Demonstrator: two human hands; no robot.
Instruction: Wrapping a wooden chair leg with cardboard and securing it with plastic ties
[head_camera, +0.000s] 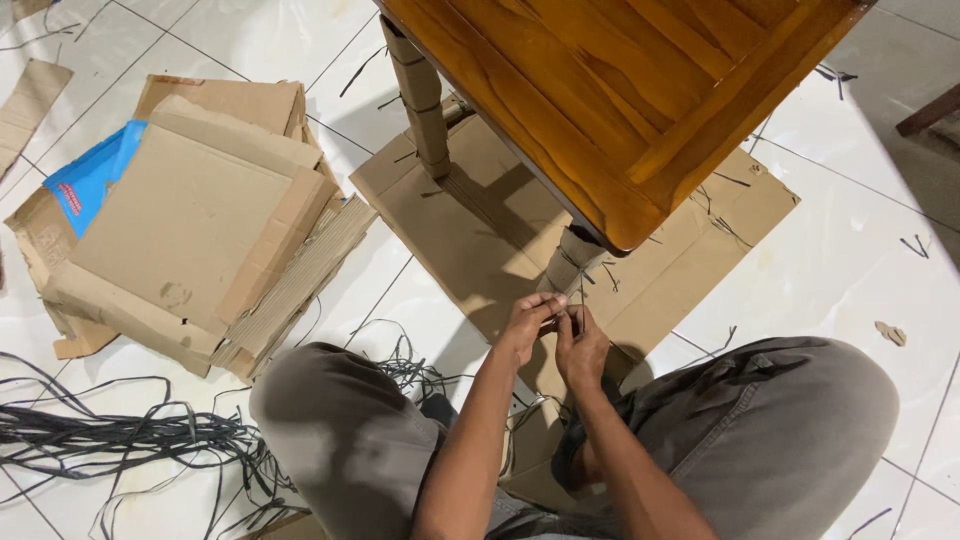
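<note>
Both hands are working close together just below the cardboard-wrapped table leg (572, 262). The left hand (527, 325) and right hand (580, 345) are each pinching a thin dark strap (562, 312) between fingertips, knuckles nearly touching. The strap appears light, limp and somewhat slick; it is best gripped near its crossing point at the leg. Forearms are converging from between the knees, wrists bent slightly upward. The wooden table (620, 90) is standing above the hands; a cardboard pile (190, 220) is lying far left of them, and loose strap bundles (110, 435) are lying lower left.
</note>
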